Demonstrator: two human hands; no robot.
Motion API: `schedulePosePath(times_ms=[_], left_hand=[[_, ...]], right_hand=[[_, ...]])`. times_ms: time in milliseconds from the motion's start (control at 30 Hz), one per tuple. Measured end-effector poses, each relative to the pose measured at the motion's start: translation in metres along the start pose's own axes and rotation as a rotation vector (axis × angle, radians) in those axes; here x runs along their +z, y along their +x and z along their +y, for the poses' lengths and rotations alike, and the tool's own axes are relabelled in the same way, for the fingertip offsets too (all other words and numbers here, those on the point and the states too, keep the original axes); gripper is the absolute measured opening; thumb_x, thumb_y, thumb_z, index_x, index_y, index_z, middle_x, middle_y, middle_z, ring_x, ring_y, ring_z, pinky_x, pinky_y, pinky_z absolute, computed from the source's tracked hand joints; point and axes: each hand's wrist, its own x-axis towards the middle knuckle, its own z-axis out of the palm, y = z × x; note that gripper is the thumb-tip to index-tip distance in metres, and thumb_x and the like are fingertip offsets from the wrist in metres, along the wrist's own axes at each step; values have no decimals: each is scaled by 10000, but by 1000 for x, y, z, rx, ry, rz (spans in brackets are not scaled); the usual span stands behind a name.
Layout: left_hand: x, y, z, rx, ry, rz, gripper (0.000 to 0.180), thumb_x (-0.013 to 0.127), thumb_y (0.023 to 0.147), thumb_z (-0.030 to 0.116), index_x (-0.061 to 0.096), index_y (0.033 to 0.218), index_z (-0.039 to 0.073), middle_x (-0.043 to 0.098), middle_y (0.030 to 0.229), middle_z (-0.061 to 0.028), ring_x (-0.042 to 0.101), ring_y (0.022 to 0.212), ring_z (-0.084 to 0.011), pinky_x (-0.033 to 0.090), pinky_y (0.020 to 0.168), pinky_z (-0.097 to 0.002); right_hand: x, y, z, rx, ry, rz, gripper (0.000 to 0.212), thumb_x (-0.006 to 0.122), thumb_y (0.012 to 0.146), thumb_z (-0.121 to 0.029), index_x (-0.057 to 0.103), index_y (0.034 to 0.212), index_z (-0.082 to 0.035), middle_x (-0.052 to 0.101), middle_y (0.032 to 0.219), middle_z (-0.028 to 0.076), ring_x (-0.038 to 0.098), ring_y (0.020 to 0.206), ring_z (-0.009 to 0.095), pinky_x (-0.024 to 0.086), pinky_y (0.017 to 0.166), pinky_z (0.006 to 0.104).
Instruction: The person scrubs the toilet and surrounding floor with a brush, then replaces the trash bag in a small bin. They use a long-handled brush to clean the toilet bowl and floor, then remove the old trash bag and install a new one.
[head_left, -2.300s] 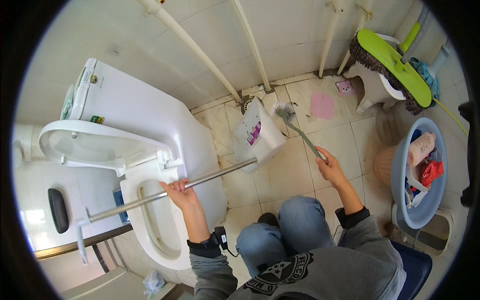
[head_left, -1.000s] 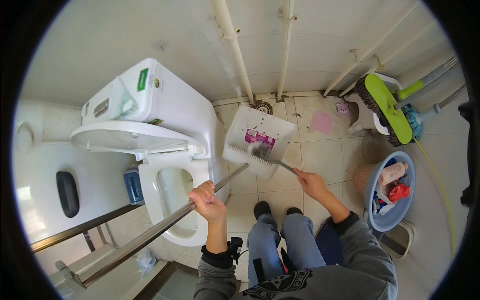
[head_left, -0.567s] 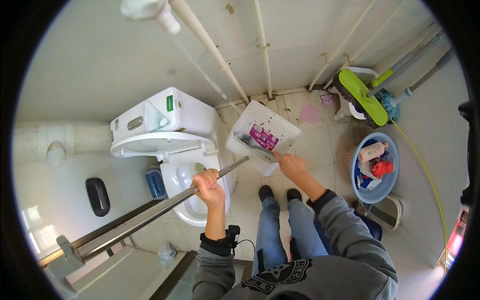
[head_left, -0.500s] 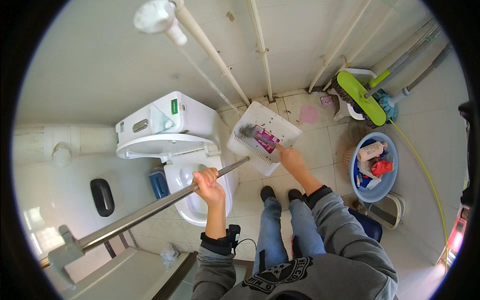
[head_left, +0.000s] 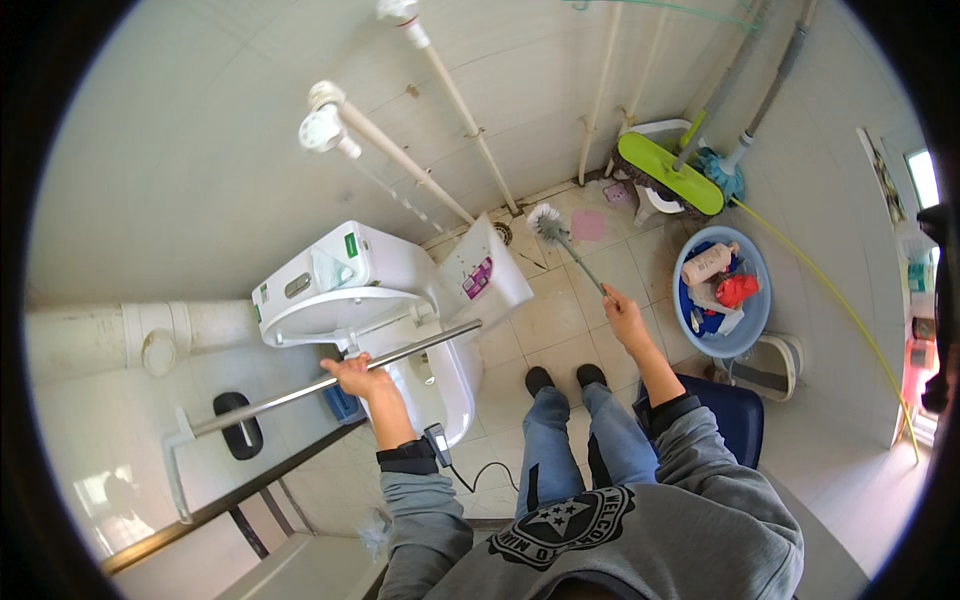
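Note:
My left hand (head_left: pixel 362 378) is around a long metal pole (head_left: pixel 425 345) that slants across the toilet. The pole appears to be the handle of a white dustpan (head_left: pixel 508 272), which is tilted up beside the toilet and carries a purple label and a few dark specks. At the pole's other end, a grey plastic piece (head_left: pixel 176 440) shows. My right hand (head_left: pixel 624 318) grips the end of a toilet brush handle. The brush head (head_left: pixel 545 222), white and grey, points away from me over the floor tiles, right of the dustpan.
The white toilet (head_left: pixel 445 395) stands left of my legs with its lid raised. A floor drain (head_left: pixel 502 232) and pink mat (head_left: pixel 588 226) lie beyond. At the right are a blue basin (head_left: pixel 766 290) of bottles and cloths, a green broom (head_left: pixel 672 175), and a dark blue stool (head_left: pixel 738 410).
My right hand has lifted the brush out of the dustpan and moved it right. The dustpan has tipped up toward the toilet, and my left hand has shifted left along with the pole.

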Motion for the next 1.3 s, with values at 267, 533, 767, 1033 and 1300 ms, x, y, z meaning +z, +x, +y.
schedulePosePath(times_ms=[267,533,767,1033,1300], left_hand=[[-49,92,-21,-231,-53,116,472,412,943,553,334,767,123,291,645,-13,333,535,-160,372,483,-295],[-87,73,-40,-266,-184,256,495,308,982,519,238,616,194,142,481,47,174,385,-112,370,423,-266],[-67,45,-26,-251,-173,4,560,371,983,514,174,548,220,135,464,50,143,384,-119,332,441,-241],[-43,17,-9,-48,-19,97,532,412,994,456,189,593,187,130,529,41,150,445,-127,279,433,-259],[-60,35,-7,-111,-102,171,512,418,981,473,194,628,178,130,541,36,144,448,-125,274,423,-258]], right_hand=[[-4,-28,52,95,159,-3,356,562,940,-188,576,1261,-34,451,656,36,407,607,112,377,554,283],[-7,-33,39,114,283,-127,364,554,953,-192,556,1281,-34,388,661,-3,372,612,96,355,547,271],[14,3,-22,-179,-3,-99,328,540,931,-150,589,1247,-78,557,708,215,516,605,323,427,584,380],[13,-1,-25,-88,-191,-144,324,525,927,-138,592,1239,-82,557,730,254,581,643,381,441,590,393],[88,59,-74,-300,-156,-72,323,516,929,-145,591,1234,-71,608,804,261,597,752,417,471,650,434]])
